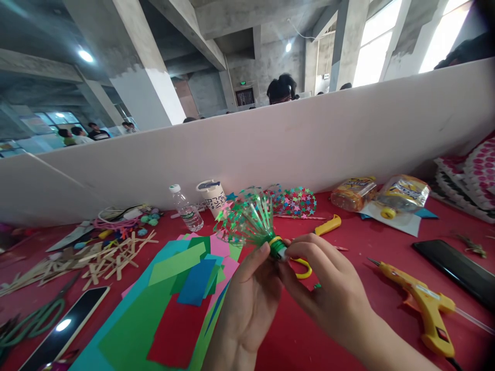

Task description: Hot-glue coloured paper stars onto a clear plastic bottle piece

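Between my hands is a clear plastic bottle top (264, 219) cut into thin strips that fan out, away from me. Green and yellow bands wrap its neck, which points toward me. My left hand (251, 299) holds the neck between thumb and fingers from the left. My right hand (328, 278) pinches the neck's end from the right; its fingertips partly cover it. Colourful stars (301, 201) show on clear plastic behind the strips. Beneath my right fingers, part of a yellow ring-shaped handle (303, 269) shows.
Coloured paper (131, 324), wooden sticks (116, 255), scissors (36, 319) and a phone (67, 327) lie left. A water bottle (189, 211) and cup (212, 198) stand behind. Right are a yellow cutter (328, 225), glue gun (421, 304), dark phone (456, 270) and plastic bottles (404, 193). A white partition (247, 149) rises behind.
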A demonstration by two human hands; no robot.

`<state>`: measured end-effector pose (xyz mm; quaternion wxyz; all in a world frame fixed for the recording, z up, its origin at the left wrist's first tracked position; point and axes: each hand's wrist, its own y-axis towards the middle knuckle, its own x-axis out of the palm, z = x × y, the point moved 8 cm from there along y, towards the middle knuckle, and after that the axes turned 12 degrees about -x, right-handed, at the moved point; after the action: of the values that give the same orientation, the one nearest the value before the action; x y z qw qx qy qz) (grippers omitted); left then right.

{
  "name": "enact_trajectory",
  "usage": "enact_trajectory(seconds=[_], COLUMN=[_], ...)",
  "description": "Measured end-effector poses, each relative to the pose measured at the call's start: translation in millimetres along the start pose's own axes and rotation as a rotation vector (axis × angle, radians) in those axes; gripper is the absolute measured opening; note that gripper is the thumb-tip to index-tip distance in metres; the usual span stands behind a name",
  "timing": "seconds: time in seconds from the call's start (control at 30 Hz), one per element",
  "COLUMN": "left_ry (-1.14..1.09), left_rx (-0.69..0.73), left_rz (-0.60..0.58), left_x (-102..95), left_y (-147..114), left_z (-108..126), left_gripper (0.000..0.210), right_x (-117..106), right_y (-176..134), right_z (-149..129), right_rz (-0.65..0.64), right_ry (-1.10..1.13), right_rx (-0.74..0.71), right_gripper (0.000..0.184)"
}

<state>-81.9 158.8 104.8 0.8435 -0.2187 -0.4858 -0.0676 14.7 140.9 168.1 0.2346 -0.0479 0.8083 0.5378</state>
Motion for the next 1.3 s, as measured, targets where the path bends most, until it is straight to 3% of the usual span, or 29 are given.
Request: enact_trajectory(seconds=[0.33, 0.63, 0.9, 1.3], left_ry=[-0.023, -0.03, 0.094, 0.16], left_rx=[0.01, 0.045, 0.103, 0.146], left_rz=[0.002, 0.035, 0.122, 0.115], left_x=[3.2, 0.3, -2.5, -3.0], left_y=[-4.0, -3.2, -7.2, -4.6], left_z=[-0.1, 1.2, 5.3, 6.5], left_gripper=[0.008, 0.008, 0.008, 0.008], right_x=[-2.0, 1.1, 1.6, 3.8], right_y=[-1.9, -1.2, -2.1, -2.9], right_z=[4.1, 4.4, 9.6, 14.0], right_rz=[0.086, 0.051, -0.016, -0.048], right_ry=[0.069, 0.081, 0.021, 0.03], right_rx=[0.026, 0.015, 0.064, 0.104], right_gripper=[0.03, 0.026, 0.008, 0.009])
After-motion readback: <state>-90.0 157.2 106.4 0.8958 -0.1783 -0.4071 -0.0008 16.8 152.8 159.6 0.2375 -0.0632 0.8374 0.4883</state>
